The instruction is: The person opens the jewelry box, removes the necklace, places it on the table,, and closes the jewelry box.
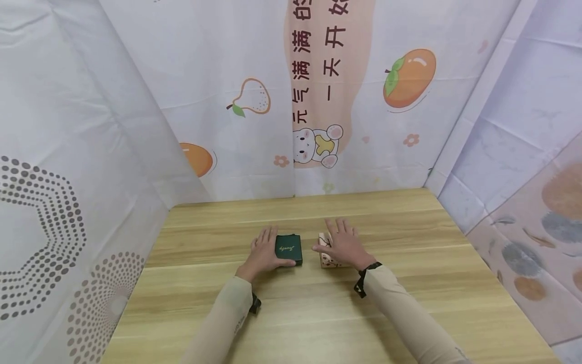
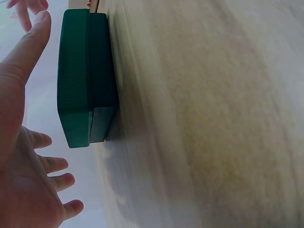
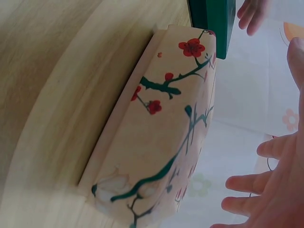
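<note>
A dark green box [image 1: 289, 246] with gold lettering on its lid lies on the wooden table. My left hand [image 1: 263, 257] hovers over its left side, fingers spread; the left wrist view shows a gap between that hand and the box's ribbed side [image 2: 75, 71]. To the right is a cream box [image 3: 152, 128] printed with red blossoms and green branches. Above it, my right hand [image 1: 344, 247] hides much of its top in the head view. In the right wrist view the right fingers [image 3: 249, 183] are extended and apart from the box.
The wood-grain table [image 1: 204, 242] reaches back to a white curtain [image 1: 254, 172] printed with fruit and writing. More patterned cloth hangs along the left side [image 1: 104, 126] and right side [image 1: 509, 167]. A short gap separates the two boxes.
</note>
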A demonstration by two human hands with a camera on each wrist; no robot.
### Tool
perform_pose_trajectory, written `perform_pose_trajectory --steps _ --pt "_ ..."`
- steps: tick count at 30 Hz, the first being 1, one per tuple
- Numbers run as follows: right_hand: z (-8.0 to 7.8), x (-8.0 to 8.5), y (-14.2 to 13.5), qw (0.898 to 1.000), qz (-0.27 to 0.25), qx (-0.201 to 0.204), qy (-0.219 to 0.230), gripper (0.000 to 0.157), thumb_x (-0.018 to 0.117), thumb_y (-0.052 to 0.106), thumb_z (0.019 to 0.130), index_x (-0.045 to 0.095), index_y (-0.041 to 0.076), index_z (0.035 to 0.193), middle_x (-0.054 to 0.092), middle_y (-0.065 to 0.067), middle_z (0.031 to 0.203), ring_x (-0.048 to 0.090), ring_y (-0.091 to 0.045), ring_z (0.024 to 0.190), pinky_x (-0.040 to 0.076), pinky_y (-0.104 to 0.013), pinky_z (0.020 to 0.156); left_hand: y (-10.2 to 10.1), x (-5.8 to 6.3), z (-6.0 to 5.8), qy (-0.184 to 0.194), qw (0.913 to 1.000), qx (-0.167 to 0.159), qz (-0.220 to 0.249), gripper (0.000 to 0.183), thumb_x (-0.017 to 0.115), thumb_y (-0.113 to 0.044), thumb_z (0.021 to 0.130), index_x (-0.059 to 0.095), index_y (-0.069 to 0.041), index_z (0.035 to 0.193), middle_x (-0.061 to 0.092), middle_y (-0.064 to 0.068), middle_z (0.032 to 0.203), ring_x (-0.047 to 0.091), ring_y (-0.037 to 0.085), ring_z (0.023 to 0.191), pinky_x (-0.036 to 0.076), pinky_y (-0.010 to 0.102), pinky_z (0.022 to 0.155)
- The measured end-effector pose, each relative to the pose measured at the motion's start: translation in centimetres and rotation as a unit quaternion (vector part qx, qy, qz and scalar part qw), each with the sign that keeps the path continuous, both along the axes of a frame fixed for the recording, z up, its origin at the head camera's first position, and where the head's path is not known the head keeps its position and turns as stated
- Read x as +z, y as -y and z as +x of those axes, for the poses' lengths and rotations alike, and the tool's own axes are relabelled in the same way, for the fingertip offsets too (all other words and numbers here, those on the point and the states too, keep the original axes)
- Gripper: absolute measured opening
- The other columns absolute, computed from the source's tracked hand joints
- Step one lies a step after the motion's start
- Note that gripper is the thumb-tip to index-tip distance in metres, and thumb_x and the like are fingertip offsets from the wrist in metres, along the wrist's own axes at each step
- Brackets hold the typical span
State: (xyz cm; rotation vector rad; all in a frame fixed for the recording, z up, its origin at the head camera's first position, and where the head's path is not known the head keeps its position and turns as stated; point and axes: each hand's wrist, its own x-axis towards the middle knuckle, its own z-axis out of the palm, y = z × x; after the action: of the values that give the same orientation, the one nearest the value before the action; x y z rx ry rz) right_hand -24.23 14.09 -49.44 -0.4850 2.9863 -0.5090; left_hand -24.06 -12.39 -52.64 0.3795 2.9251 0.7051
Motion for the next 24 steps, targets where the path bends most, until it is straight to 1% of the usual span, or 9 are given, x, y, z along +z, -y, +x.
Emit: perform_pose_trajectory --steps 6,10,17,20,24 --pt "-0.3 -0.6 0.2 1.0 -0.009 0.009 -0.004 0.1 0.054 0.071 0.085 0.021 0.007 0.156 0.023 -0.029 0.157 0.018 -0.049 0.145 0.016 -0.072 0.11 0.2 -0.2 0.1 0.0 0.9999 -0.001 0.01 0.122 0.08 -0.062 0.068 0.018 -0.004 0.155 0.021 0.025 0.159 0.02 0.044 0.147 0.018 0.066 0.112" --pt "-0.4 -0.6 0.4 1.0 -0.011 0.01 0.001 0.1 0.055 0.07 0.085 0.021 0.008 0.156 0.023 -0.028 0.157 0.018 -0.049 0.146 0.017 -0.071 0.11 0.2 -0.5 0.0 0.007 0.9998 -0.002 0.018 0.124 0.082 -0.06 0.066 0.018 -0.002 0.155 0.021 0.024 0.159 0.021 0.044 0.146 0.018 0.066 0.112" --pt "-0.4 -0.5 1.0 1.0 -0.011 0.013 0.018 0.1 0.053 0.072 0.086 0.019 0.009 0.156 0.022 -0.027 0.158 0.017 -0.048 0.146 0.017 -0.069 0.112 0.2 -0.8 0.0 0.013 0.9997 -0.007 0.018 0.123 0.085 -0.057 0.065 0.019 -0.005 0.155 0.025 0.022 0.158 0.026 0.042 0.144 0.019 0.067 0.111" --pt "-0.3 -0.3 1.4 1.0 -0.011 0.014 0.025 0.099 0.054 0.07 0.086 0.018 0.01 0.157 0.022 -0.026 0.158 0.016 -0.048 0.147 0.016 -0.07 0.112 0.2 -0.8 0.0 0.017 0.9996 -0.011 0.021 0.123 0.085 -0.056 0.065 0.018 -0.006 0.155 0.027 0.022 0.157 0.027 0.043 0.143 0.02 0.067 0.11" --pt "-0.3 -0.2 1.9 1.0 -0.008 0.015 0.025 0.098 0.056 0.068 0.086 0.02 0.011 0.156 0.024 -0.025 0.158 0.018 -0.047 0.147 0.019 -0.07 0.11 0.2 -0.9 0.0 0.023 0.9992 -0.014 0.029 0.122 0.086 -0.053 0.066 0.017 -0.007 0.156 0.029 0.022 0.156 0.03 0.043 0.141 0.021 0.066 0.109"
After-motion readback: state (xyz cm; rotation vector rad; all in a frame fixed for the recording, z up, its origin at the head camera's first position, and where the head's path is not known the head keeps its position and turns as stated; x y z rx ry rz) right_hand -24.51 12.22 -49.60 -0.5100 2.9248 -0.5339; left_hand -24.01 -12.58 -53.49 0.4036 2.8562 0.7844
